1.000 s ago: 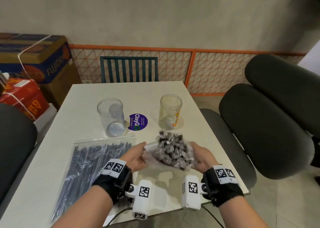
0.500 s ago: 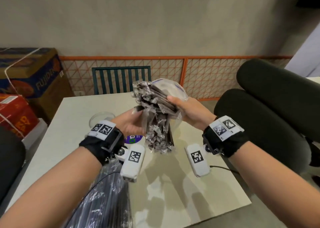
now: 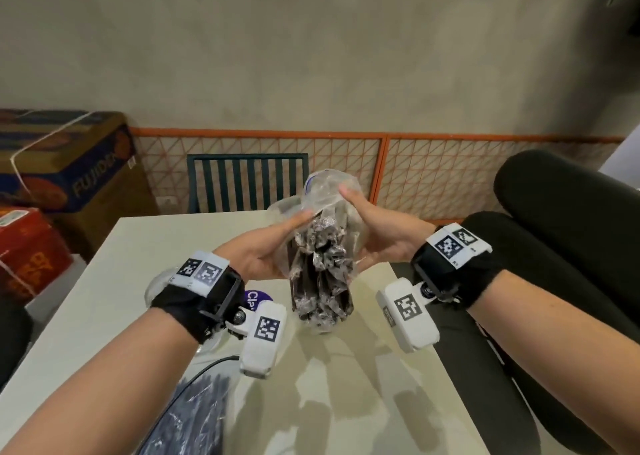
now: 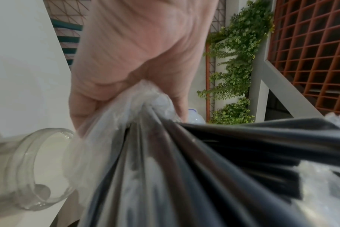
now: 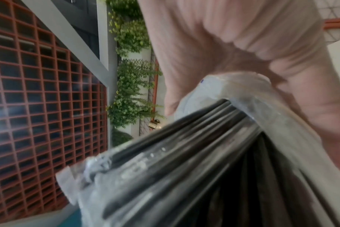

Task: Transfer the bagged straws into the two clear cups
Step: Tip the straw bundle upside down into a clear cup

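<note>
A clear bag of black wrapped straws (image 3: 322, 274) stands upright in the air over the white table (image 3: 104, 281). My left hand (image 3: 291, 228) holds its left side and my right hand (image 3: 356, 209) grips the crumpled top. The left wrist view shows my left hand (image 4: 138, 61) pinching the plastic of the bag (image 4: 184, 169), with a clear cup (image 4: 29, 165) on the table beside it. In the right wrist view my right hand (image 5: 243, 46) curls round the bag (image 5: 184, 169). A second bag of straws (image 3: 197, 413) lies flat at the lower left. The other cup is hidden.
A purple round sticker (image 3: 254, 299) lies on the table below the bag. A green slatted chair (image 3: 247, 181) stands at the far edge. Black cushioned seats (image 3: 554, 247) crowd the right side. Cartons (image 3: 52, 164) are stacked on the left, before an orange mesh fence (image 3: 450, 174).
The bag went from lying low in both hands near the table's front to being lifted and turned upright. Both hands have shifted up toward its top.
</note>
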The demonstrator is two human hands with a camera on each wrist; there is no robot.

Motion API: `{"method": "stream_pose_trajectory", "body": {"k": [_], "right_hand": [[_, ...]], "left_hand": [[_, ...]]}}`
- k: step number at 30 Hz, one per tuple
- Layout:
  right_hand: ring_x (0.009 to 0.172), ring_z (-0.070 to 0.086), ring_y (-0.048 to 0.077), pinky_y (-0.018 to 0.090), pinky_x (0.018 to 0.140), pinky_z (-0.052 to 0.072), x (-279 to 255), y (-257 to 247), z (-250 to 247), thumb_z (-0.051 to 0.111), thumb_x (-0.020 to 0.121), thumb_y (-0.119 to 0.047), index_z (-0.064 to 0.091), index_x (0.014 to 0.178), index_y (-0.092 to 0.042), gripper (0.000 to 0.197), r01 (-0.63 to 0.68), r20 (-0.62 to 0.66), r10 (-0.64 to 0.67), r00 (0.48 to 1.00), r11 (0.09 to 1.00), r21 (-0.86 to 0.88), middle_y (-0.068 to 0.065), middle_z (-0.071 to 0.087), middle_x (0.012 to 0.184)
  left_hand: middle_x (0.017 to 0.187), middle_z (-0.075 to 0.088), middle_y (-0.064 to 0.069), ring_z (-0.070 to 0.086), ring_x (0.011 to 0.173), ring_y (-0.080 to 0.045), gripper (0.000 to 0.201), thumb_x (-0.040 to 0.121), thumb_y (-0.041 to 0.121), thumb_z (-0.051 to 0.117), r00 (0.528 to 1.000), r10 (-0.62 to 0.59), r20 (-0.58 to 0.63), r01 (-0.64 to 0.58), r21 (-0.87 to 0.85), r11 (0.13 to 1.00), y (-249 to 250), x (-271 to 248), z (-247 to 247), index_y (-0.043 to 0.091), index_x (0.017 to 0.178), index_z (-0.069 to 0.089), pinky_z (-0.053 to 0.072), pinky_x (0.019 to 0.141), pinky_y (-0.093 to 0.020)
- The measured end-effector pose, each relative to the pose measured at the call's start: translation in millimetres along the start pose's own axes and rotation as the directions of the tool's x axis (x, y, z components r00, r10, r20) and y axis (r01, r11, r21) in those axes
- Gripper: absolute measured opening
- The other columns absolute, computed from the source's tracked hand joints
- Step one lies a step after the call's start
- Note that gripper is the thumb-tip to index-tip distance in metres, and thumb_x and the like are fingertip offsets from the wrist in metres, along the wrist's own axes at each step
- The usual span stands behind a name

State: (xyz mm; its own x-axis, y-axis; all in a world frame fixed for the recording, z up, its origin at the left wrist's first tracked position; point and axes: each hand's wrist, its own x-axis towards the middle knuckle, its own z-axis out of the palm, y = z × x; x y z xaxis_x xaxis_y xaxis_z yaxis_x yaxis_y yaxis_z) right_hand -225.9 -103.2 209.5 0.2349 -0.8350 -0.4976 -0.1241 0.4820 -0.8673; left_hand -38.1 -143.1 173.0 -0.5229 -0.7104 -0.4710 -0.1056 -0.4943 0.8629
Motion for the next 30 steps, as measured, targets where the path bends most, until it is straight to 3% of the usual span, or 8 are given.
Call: {"method": "stream_pose_trajectory", "body": {"k": [3, 6, 11, 15, 19, 23, 27, 30], "right_hand": [[0.088, 0.067, 0.031, 0.046, 0.070, 0.058, 7, -7, -5, 0.053, 0.086, -0.053, 0.052, 0.121, -0.013, 0.054, -0.038, -0.016, 0.037, 0.999, 0.991, -0.129, 0.014, 0.067, 0.105], [0.085, 0.068, 0.025, 0.046, 0.076, 0.056, 21, -9, -16, 0.058, 0.088, -0.039, 0.055, 0.115, -0.019, 0.034, -0.033, 0.014, 0.036, 0.999, 0.989, -0.146, 0.007, 0.069, 0.099], [0.101, 0.063, 0.025, 0.047, 0.094, 0.049, 43, -19, -34, 0.060, 0.089, -0.026, 0.059, 0.112, -0.015, 0.026, 0.094, 0.048, -0.089, 0.995, 0.990, -0.102, 0.010, 0.067, 0.111], [0.107, 0.064, 0.027, 0.045, 0.095, 0.051, 61, -23, -49, 0.062, 0.087, -0.024, 0.057, 0.119, -0.005, 0.037, 0.154, 0.042, -0.156, 0.987, 0.987, 0.049, 0.017, 0.067, 0.116], [0.090, 0.067, 0.016, 0.033, 0.085, 0.054, 72, -17, -59, 0.054, 0.092, -0.016, 0.062, 0.105, -0.007, 0.018, 0.115, 0.104, -0.122, 0.987, 0.991, 0.070, 0.010, 0.069, 0.103], [0.113, 0.061, 0.030, 0.062, 0.092, 0.047, 83, -15, -63, 0.077, 0.073, -0.039, 0.037, 0.140, -0.017, 0.081, 0.131, 0.052, -0.144, 0.988, 0.971, 0.198, 0.018, 0.054, 0.134], [0.127, 0.048, 0.036, 0.065, 0.106, 0.028, 89, -15, -61, 0.020, 0.082, -0.077, 0.061, 0.120, -0.029, 0.074, 0.112, 0.189, -0.205, 0.960, 0.904, 0.413, 0.011, 0.060, 0.128], [0.129, 0.046, 0.036, 0.064, 0.109, 0.025, 94, -17, -63, 0.014, 0.083, -0.076, 0.060, 0.123, -0.025, 0.080, 0.084, 0.233, -0.198, 0.952, 0.901, 0.426, 0.014, 0.058, 0.132]], "left_hand": [[0.120, 0.063, -0.023, 0.058, 0.114, -0.040, 0.082, 0.074, 0.074, 0.048, 0.998, -0.011, 0.054, 0.010, 0.036, 0.999, 6, 10, 1, 0.008, 0.121, 0.058, 0.042, 0.101, -0.054], [0.116, 0.065, -0.022, 0.061, 0.109, -0.039, 0.089, 0.063, 0.080, 0.048, 0.997, -0.023, 0.072, 0.018, 0.067, 0.998, 11, 21, -3, 0.011, 0.118, 0.061, 0.047, 0.095, -0.054], [0.118, 0.066, -0.015, 0.063, 0.108, -0.028, 0.065, 0.074, 0.048, 0.067, 0.998, 0.051, 0.041, -0.053, 0.054, 0.997, 19, 42, -1, 0.011, 0.127, 0.055, 0.045, 0.099, -0.049], [0.114, 0.067, -0.012, 0.069, 0.093, -0.018, 0.057, 0.081, 0.029, 0.060, 0.969, 0.248, -0.025, -0.245, 0.073, 0.967, 25, 57, 5, 0.011, 0.134, 0.047, 0.059, 0.074, -0.032], [0.125, 0.063, -0.011, 0.061, 0.113, -0.027, 0.068, 0.077, 0.063, 0.039, 0.972, 0.200, 0.121, -0.205, 0.026, 0.978, 28, 56, 3, 0.024, 0.132, 0.049, 0.054, 0.085, -0.041], [0.132, 0.057, -0.016, 0.051, 0.124, -0.039, 0.095, 0.070, 0.086, 0.013, 0.970, 0.146, 0.196, -0.076, -0.327, 0.942, 28, 66, -9, 0.025, 0.128, 0.056, 0.033, 0.102, -0.064], [0.136, 0.052, -0.020, 0.049, 0.125, -0.038, 0.096, 0.070, 0.086, 0.022, 0.981, 0.072, 0.177, -0.009, -0.336, 0.942, 24, 86, -7, 0.018, 0.130, 0.055, 0.029, 0.109, -0.057], [0.124, 0.063, -0.017, 0.059, 0.115, -0.034, 0.083, 0.068, 0.077, 0.047, 0.990, 0.050, 0.132, -0.017, -0.241, 0.970, 24, 84, -3, 0.015, 0.121, 0.062, 0.040, 0.101, -0.055]]}}
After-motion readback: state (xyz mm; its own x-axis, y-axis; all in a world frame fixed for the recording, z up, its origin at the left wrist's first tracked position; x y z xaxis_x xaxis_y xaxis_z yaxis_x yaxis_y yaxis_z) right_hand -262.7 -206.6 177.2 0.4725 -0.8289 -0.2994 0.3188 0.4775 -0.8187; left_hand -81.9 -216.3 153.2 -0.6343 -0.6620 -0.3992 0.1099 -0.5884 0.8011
